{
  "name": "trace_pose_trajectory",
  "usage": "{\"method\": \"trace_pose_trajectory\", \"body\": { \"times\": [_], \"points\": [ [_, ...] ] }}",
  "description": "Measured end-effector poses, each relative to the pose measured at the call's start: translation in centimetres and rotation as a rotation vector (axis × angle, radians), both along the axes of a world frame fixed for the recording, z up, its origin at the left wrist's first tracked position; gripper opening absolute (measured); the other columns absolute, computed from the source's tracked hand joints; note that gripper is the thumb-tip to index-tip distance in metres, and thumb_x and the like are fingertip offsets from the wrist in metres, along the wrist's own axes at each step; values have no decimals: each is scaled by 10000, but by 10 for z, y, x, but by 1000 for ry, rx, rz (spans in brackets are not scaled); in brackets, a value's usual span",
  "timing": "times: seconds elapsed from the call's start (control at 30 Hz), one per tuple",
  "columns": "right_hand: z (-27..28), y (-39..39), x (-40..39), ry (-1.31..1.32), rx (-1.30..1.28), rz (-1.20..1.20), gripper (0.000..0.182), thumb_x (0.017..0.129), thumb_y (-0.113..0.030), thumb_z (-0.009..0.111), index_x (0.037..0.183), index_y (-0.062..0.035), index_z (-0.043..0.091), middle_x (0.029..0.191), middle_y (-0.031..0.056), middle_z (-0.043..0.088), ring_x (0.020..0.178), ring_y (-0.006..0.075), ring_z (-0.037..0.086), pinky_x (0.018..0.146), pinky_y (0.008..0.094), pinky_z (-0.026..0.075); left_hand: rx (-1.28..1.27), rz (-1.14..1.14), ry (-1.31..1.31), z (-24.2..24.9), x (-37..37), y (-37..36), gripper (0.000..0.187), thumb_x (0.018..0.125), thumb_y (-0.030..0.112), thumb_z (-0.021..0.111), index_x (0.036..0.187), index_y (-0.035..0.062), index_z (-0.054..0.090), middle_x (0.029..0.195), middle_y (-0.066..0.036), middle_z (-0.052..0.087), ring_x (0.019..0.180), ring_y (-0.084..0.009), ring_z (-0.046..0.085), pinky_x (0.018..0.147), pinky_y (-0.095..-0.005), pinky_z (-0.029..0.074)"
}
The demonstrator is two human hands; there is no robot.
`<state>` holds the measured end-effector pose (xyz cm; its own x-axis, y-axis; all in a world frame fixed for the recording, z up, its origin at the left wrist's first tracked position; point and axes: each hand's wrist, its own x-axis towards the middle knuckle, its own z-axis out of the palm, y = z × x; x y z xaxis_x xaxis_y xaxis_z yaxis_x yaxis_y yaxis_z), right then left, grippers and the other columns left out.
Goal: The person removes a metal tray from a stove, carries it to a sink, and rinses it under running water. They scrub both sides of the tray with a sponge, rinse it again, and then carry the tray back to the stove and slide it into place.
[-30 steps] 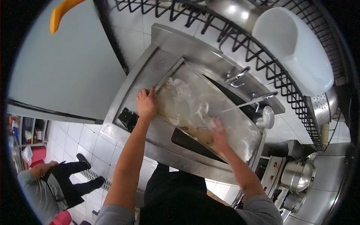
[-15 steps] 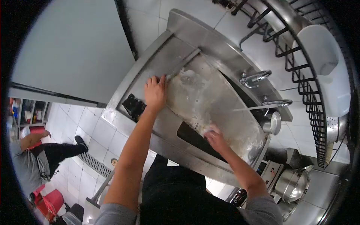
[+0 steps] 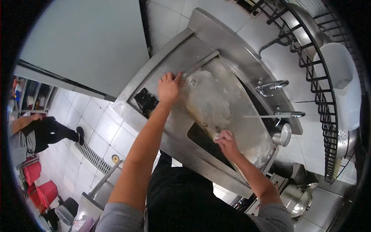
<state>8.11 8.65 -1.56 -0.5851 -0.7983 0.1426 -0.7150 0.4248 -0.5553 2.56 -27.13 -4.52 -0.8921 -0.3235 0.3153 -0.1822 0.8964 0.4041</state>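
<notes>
Seeing the right hand slide since a second back, from out over the metal panel to its near rim, so now rubbing beside the edge instead of further in, judging by the pose. Also notice foam gathered more on the left half now.

Going left to right: spot a co-worker way off at far left, well apart from the sink unit. Next, find a crumpled black thing on the counter, just beside the left forearm. Then the left hand, still on the panel's left end, fingers slightly apart; can't tell if actually pinching the rim.

Find the panel lying at a slant over the basin, with a dark opening along the near side and a narrow gap along the far one. Right fingers bunched together on a small pale wad, too small to make out.

Looks roomy across the middle of the panel, tighter at the right end, with a running faucet and a metal pot close by. Watch the wire rack too, up at far right.
</notes>
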Motion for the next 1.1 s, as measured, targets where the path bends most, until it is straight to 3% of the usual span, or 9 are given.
{"method": "trace_pose_trajectory", "body": {
  "times": [0.13,0.2,0.43,0.53,0.73,0.8,0.87,0.97,1.1],
  "points": [
    [-4,-97,-41,45,49,-10,63,759,-38,645,814,-36,676,884,108,584,922,315,534,875,429,409,13,16,-25,6,0,4,353,898,290,552,1222,161,605,986,-104,547,982,-280,506,800,-418,380],
    [-2,-136,-54,40,-134,9,62,757,-25,640,814,-36,663,889,116,581,901,317,525,857,426,404,35,-7,-10,4,1,2,345,899,290,551,1213,162,611,982,-103,547,978,-281,507,798,-419,381],
    [20,5,12,-107,119,-66,88,791,-12,656,864,-45,692,863,117,582,862,333,548,793,437,461,40,2,25,-4,-2,-3,316,905,292,541,1192,189,623,977,-88,552,964,-277,515,785,-427,391],
    [11,-15,-1,-158,154,-68,114,799,-9,646,899,-42,688,897,123,582,927,344,545,840,442,457,75,-4,18,0,-1,-4,312,904,294,538,1186,193,625,987,-97,558,978,-280,519,778,-430,400],
    [-3,-185,-82,17,-47,-23,193,725,4,619,910,-32,663,986,141,584,1021,369,509,888,449,432,245,-78,-95,-1,-5,-17,336,919,275,535,1237,197,616,1081,-134,572,1027,-326,524,845,-451,417],
    [-19,-220,-87,111,-112,-102,201,729,-7,623,922,-39,667,1018,136,586,1039,368,507,901,453,430,163,-123,-85,-17,-5,-28,334,920,265,535,1231,179,619,1079,-141,573,1016,-333,529,844,-447,423],
    [-28,-225,-89,215,-164,-192,209,733,-17,627,935,-46,671,1049,132,588,1058,368,504,914,457,428,92,-180,-63,-18,-7,-29,332,920,255,536,1226,160,623,1076,-148,574,1005,-339,534,844,-443,430],
    [-31,-202,-70,108,-186,-1,236,778,-40,602,1001,-46,678,1172,101,584,1116,359,498,948,462,419,195,-172,27,-10,0,-23,338,917,249,544,1223,131,624,1050,-159,569,970,-346,540,829,-434,438],
    [-35,-196,-143,308,-216,-146,224,798,-59,605,1012,-53,673,1186,104,581,1106,359,505,949,456,419,147,-180,23,-2,5,-23,365,902,252,564,1236,111,607,955,-134,535,953,-324,513,812,-434,418]
  ]
}}
